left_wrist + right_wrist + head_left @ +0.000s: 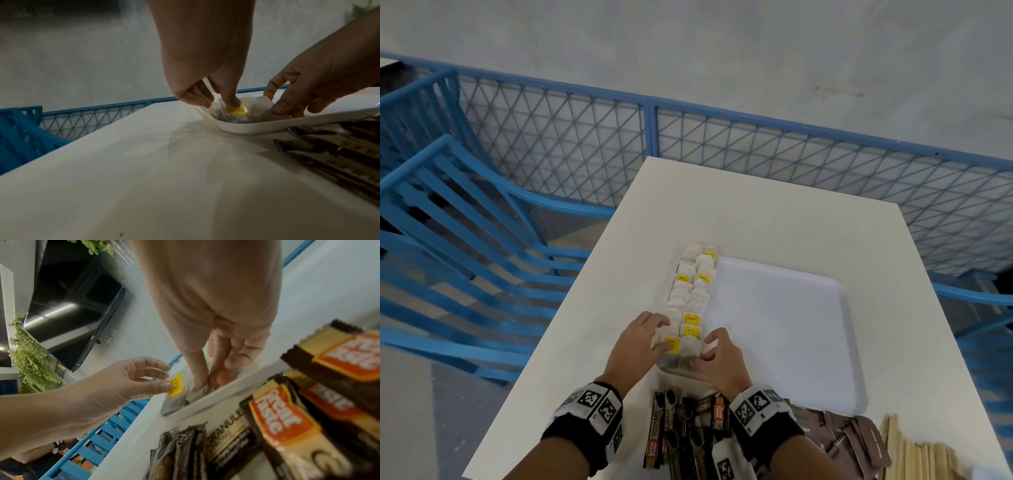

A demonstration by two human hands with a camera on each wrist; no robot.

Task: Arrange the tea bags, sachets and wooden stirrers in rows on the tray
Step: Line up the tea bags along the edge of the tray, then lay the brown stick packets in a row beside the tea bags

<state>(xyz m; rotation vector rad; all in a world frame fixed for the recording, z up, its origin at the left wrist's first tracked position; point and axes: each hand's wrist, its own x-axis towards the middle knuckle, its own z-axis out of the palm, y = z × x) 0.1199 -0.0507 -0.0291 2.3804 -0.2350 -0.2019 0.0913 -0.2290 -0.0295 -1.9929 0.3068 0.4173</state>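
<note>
A white tray lies on the white table. Two rows of white tea bags with yellow tags run along its left side. At the rows' near end, my left hand pinches the last tea bag of the left row, thumb on its yellow tag. My right hand pinches the neighbouring tea bag between thumb and fingers, seen crumpled in the right wrist view. Coffee sachets, brown sachets and wooden stirrers lie off the tray near me.
Most of the tray's floor to the right of the tea bags is bare. Blue chairs stand left of the table and a blue mesh fence runs behind it. The sachet pile sits under my wrists at the table's near edge.
</note>
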